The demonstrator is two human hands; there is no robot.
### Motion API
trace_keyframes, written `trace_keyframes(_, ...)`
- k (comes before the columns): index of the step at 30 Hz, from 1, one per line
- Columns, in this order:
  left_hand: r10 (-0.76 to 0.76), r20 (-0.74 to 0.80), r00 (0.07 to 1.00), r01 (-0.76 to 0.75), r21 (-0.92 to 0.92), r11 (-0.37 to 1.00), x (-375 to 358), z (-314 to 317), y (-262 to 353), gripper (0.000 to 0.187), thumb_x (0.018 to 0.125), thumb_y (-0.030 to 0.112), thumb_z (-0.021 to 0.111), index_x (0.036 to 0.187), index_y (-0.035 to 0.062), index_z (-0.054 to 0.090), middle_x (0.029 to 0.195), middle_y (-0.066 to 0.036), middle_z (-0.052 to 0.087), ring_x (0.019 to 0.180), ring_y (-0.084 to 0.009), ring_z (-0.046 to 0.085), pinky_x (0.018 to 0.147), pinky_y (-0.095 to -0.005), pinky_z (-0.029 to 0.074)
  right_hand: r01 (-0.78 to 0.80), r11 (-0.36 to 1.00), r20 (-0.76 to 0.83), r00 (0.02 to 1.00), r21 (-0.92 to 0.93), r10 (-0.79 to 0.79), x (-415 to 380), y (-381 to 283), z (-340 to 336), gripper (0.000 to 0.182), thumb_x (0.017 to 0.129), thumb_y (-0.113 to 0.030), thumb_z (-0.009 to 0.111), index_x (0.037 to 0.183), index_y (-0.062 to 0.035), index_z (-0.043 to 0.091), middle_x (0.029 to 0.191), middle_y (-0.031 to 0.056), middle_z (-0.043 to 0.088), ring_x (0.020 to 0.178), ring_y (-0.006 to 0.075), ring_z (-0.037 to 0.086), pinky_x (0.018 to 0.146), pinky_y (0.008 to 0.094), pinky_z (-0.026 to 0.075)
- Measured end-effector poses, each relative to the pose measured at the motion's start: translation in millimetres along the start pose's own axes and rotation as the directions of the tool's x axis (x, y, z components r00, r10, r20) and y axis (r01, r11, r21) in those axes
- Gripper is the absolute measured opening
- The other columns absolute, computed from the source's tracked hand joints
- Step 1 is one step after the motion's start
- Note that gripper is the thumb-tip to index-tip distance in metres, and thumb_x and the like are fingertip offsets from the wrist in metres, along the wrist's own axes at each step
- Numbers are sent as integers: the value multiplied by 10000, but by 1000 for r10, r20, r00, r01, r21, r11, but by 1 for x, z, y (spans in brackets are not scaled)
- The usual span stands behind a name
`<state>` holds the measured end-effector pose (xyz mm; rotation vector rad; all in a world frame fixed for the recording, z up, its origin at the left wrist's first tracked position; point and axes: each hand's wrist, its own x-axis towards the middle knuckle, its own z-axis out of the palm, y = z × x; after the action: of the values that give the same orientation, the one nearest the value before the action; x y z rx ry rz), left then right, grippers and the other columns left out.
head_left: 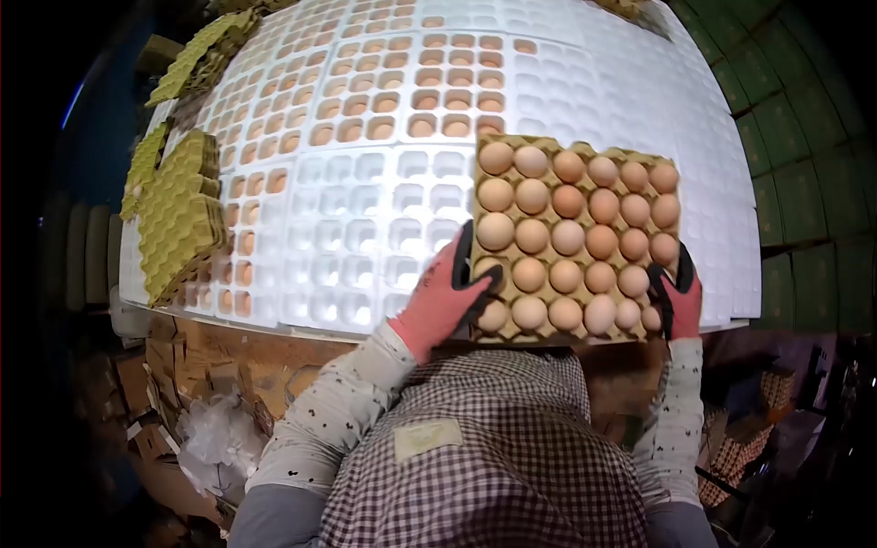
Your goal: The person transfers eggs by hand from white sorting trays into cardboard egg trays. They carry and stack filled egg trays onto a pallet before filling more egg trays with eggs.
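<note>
A cardboard egg tray full of brown eggs is held level between my two gloved hands, over the near right part of the table. My left hand, in a pink and black glove, grips the tray's left edge with the thumb over its rim by an egg. On the opposite edge my right hand is closed in the same kind of glove. White foam trays with square hollows lie under and beside the egg tray. Their near middle hollows hold no eggs, while foam trays farther back hold eggs.
Stacked empty cardboard egg trays stand at the table's left edge, with more at the far left. Green boxes are piled along the right side. Below the table lie a clear plastic bag and cardboard scraps.
</note>
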<state>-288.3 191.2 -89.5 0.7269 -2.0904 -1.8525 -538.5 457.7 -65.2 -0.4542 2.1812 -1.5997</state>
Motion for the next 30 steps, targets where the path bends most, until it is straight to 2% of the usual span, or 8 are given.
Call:
trace_keyframes(3,203,-31,979,-164,480,862,-4,16,24,666,784,217,745,1391,120,490,1276,-208,464,1150,-376,470,987,-430,396,198,769,106,980,-608,-168,8,18,-31,600,779,-132,747,1323,-17,523,1225,153,606,1114,306,585,976,393,462)
trace_keyframes(7,317,349,882,-457,800,390,-31,17,18,625,656,221,810,1214,68,575,1264,-154,495,1114,-346,495,949,-436,409,526,470,535,835,-708,-129,-25,-23,-58,604,655,-144,803,1217,-94,586,1194,137,554,1082,345,544,919,424,474)
trace_keyframes(12,72,-89,993,-82,-113,990,-34,31,29,534,795,215,666,1263,27,493,1195,-98,564,1099,-219,559,992,-353,417,498,426,436,867,-756,-240,-36,10,-63,660,662,-127,818,1267,-103,555,1181,119,570,1040,295,587,833,380,518)
trace_keyframes(14,-13,-75,997,-11,-312,950,-22,25,21,449,866,188,521,1262,-23,502,1225,-117,557,1131,-243,560,1046,-375,390,26,983,173,985,-182,5,-34,23,-83,622,720,-130,795,1283,-77,537,1183,94,571,1044,244,594,791,341,530)
trace_keyframes(17,151,207,967,-224,404,887,-12,44,45,434,716,162,719,1122,42,624,1207,-136,568,1086,-308,593,928,-409,459,-309,818,175,951,485,255,-37,16,-89,528,817,-124,710,1299,-31,516,1170,72,570,1014,171,601,808,286,540)
trace_keyframes(19,96,318,943,-327,832,449,-15,74,54,715,564,164,851,1217,91,569,1165,-129,591,979,-340,604,843,-411,488,-4,1000,405,914,14,-2,-29,7,-76,558,746,-142,773,1258,-61,565,1153,87,575,1009,187,609,846,323,530)
trace_keyframes(22,204,321,925,-380,819,429,-12,76,46,738,599,178,825,1272,123,528,1190,-126,575,901,-317,625,770,-411,504,461,527,459,877,-715,-144,-35,-13,-30,591,633,-185,839,1181,-130,624,1113,147,577,1004,309,608,859,397,509)
trace_keyframes(30,333,418,845,-523,774,356,5,112,38,337,753,165,656,1084,111,620,1179,-197,544,755,-301,642,650,-410,517,562,447,499,826,-695,-263,-49,-40,10,540,693,-181,773,1199,-180,583,1184,92,547,1022,303,588,782,395,525)
